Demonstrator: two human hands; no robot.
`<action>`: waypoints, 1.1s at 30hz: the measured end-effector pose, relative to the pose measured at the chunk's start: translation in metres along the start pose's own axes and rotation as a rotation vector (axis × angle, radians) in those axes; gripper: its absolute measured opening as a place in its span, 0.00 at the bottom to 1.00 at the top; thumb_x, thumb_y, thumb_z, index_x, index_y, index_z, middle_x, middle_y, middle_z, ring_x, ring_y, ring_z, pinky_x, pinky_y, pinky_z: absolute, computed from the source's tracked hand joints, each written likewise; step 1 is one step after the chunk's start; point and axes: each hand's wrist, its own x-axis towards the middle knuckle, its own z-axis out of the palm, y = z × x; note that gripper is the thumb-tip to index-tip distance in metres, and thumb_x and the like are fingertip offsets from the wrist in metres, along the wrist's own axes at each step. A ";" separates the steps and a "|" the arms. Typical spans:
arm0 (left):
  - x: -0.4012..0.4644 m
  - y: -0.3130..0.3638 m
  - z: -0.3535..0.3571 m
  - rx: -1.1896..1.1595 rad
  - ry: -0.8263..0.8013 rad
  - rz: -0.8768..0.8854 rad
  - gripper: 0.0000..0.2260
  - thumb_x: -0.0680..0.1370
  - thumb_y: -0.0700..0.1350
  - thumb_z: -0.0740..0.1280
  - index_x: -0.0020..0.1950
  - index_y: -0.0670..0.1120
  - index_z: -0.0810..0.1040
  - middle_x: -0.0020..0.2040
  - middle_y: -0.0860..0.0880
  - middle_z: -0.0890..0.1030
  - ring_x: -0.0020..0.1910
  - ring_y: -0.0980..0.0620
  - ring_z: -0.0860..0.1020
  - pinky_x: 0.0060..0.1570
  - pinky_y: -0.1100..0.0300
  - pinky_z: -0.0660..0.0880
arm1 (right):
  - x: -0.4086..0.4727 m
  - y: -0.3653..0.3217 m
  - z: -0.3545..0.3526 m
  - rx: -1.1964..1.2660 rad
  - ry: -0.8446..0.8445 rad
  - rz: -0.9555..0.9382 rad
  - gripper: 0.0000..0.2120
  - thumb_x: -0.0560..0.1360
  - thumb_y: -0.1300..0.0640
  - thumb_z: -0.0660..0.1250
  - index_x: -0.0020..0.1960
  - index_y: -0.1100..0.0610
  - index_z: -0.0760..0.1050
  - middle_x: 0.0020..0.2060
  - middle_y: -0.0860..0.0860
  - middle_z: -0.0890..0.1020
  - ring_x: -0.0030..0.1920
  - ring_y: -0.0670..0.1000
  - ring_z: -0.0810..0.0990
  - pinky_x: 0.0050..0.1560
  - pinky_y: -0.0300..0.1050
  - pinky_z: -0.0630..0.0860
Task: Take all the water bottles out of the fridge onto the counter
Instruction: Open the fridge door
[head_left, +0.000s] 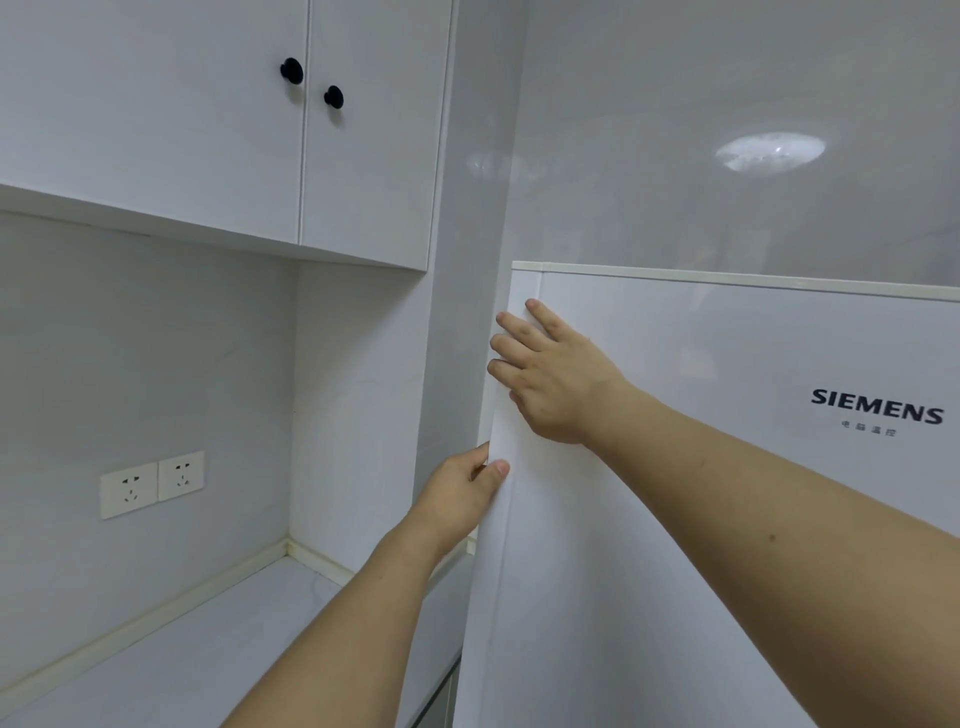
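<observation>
The white fridge door (727, 493) is seen shut, no water bottles visible. Its left edge is gripped by the left hand (457, 499), thumb on the front face, fingers curled round the edge in the narrow gap to the wall column (457, 260). The right hand (550, 379) is laid flat, fingers straight, higher on the same edge. The desk (218, 649) lies left, under the wall cabinets (208, 114) and sockets (150, 483).

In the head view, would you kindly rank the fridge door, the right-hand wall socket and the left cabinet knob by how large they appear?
1. fridge door, by far the largest.
2. right-hand wall socket.
3. left cabinet knob, smallest, though its distance from the camera differs, so true sizes are unsure.
</observation>
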 end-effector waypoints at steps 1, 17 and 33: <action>-0.003 -0.001 -0.002 -0.005 -0.001 -0.001 0.11 0.84 0.47 0.59 0.59 0.52 0.81 0.50 0.53 0.85 0.49 0.55 0.83 0.57 0.56 0.78 | 0.000 -0.001 -0.002 -0.004 0.011 0.002 0.19 0.77 0.54 0.55 0.63 0.55 0.77 0.65 0.53 0.75 0.74 0.58 0.63 0.75 0.58 0.45; -0.075 0.023 -0.021 0.052 0.070 -0.042 0.11 0.81 0.54 0.62 0.53 0.53 0.83 0.47 0.49 0.85 0.49 0.46 0.83 0.57 0.46 0.79 | -0.015 -0.018 -0.061 0.018 0.166 -0.015 0.20 0.74 0.53 0.54 0.59 0.54 0.80 0.61 0.52 0.78 0.71 0.57 0.68 0.74 0.58 0.52; -0.262 0.102 -0.014 0.093 0.253 -0.107 0.18 0.76 0.56 0.66 0.46 0.42 0.83 0.42 0.44 0.82 0.42 0.49 0.77 0.57 0.43 0.76 | -0.091 -0.035 -0.220 0.144 0.375 -0.084 0.24 0.75 0.54 0.47 0.59 0.56 0.79 0.61 0.54 0.78 0.71 0.60 0.68 0.73 0.61 0.56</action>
